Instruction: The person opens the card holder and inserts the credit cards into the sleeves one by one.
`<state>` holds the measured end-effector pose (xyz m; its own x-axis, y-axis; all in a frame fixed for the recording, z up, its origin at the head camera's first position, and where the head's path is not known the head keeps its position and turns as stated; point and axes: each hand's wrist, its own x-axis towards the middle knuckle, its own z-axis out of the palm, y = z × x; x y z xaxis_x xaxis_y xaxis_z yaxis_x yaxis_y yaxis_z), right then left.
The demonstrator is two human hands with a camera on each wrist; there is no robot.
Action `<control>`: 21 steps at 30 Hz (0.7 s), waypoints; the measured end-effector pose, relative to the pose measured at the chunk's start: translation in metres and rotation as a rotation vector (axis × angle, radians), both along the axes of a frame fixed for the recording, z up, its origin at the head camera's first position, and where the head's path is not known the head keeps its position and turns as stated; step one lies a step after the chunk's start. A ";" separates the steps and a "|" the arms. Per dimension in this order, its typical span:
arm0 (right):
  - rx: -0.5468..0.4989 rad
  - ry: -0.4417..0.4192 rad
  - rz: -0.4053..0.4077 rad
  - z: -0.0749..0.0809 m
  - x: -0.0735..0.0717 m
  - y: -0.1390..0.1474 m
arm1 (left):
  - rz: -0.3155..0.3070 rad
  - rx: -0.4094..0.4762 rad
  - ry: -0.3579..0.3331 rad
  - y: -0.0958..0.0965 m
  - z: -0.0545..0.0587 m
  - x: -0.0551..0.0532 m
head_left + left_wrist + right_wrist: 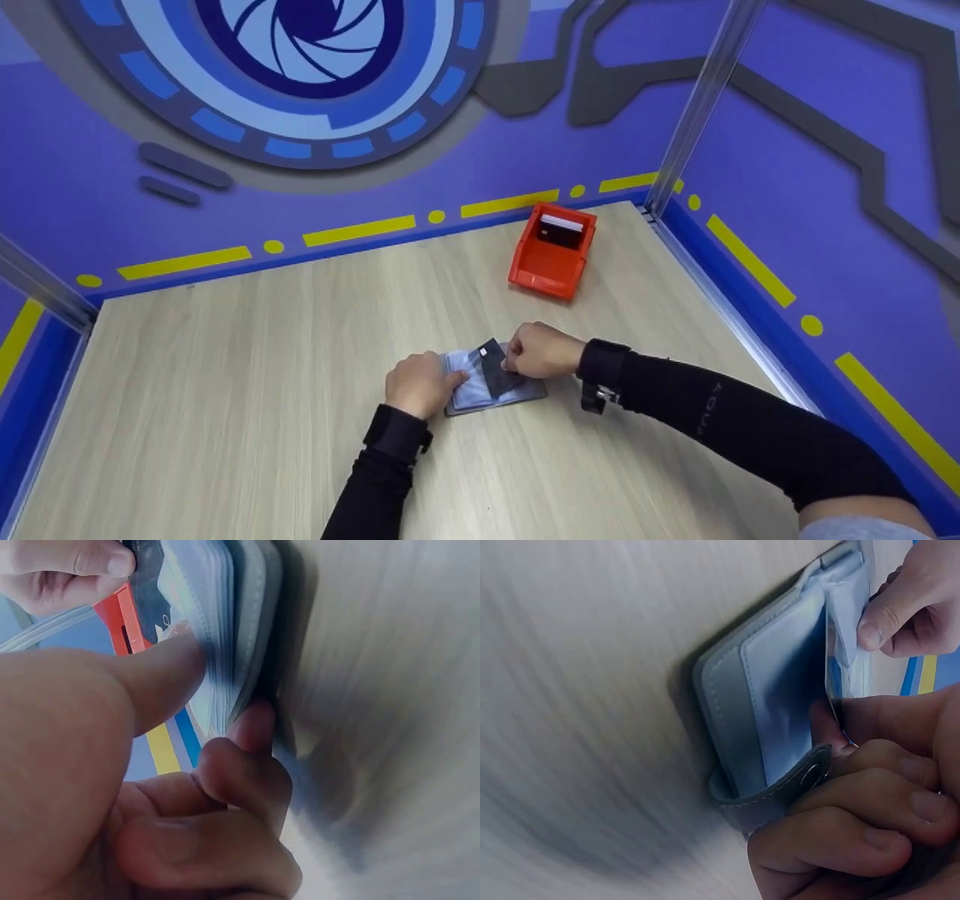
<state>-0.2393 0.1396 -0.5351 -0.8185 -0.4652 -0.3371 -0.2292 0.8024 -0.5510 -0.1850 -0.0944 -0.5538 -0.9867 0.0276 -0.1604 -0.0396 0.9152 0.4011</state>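
Observation:
A grey card holder [469,396] lies open on the table, its clear plastic sleeves [202,592] stacked on one side. My left hand [420,384] grips the holder's left edge, thumb over the sleeves and fingers curled underneath. Between thumb and fingertips my right hand [546,350] pinches a black card [493,373] with a chip near one corner. The card stands tilted over the sleeves, its lower edge overlapping them in the head view. A strap with a metal snap [810,776] sticks up from the holder beside my right fingers in the right wrist view.
Beyond the hands, near the back wall, stands a red bin [544,286] with several cards [561,234] leaning at its far end. The wooden table [262,397] is bounded by printed blue and purple walls [420,180] at the back and sides.

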 end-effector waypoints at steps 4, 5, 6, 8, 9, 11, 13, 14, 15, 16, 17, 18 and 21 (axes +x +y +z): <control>0.031 0.012 0.010 -0.002 0.003 -0.006 | -0.007 -0.015 0.018 -0.001 -0.007 -0.002; 0.034 0.017 0.017 -0.002 0.004 -0.008 | -0.008 -0.016 0.018 -0.001 -0.008 -0.002; 0.039 0.022 0.026 -0.003 0.005 -0.009 | -0.007 -0.016 0.017 -0.001 -0.008 -0.002; 0.044 0.035 0.041 -0.003 0.007 -0.012 | -0.007 -0.017 0.019 -0.001 -0.008 -0.001; 0.044 0.041 0.048 -0.004 0.007 -0.013 | 0.000 -0.013 0.002 0.000 -0.004 0.000; 0.051 0.042 0.055 -0.003 0.008 -0.015 | 0.001 -0.011 0.010 0.001 -0.003 0.001; 0.066 0.028 0.057 -0.001 0.008 -0.017 | 0.002 -0.008 0.015 0.001 -0.003 0.001; 0.075 0.018 0.058 0.000 0.007 -0.018 | 0.000 -0.007 0.017 0.001 -0.002 0.001; 0.083 0.013 0.061 0.001 0.007 -0.019 | -0.001 -0.007 0.018 0.001 -0.002 0.001; 0.096 0.008 0.061 0.002 0.006 -0.020 | -0.002 -0.006 0.019 0.001 -0.001 0.002; 0.109 0.004 0.060 0.003 0.006 -0.022 | -0.004 -0.006 0.020 0.001 0.000 0.002; 0.120 -0.001 0.056 0.003 0.005 -0.023 | -0.006 -0.007 0.020 0.001 0.000 0.002; 0.144 0.001 0.051 0.003 0.005 -0.027 | -0.010 -0.011 0.018 0.001 0.001 0.002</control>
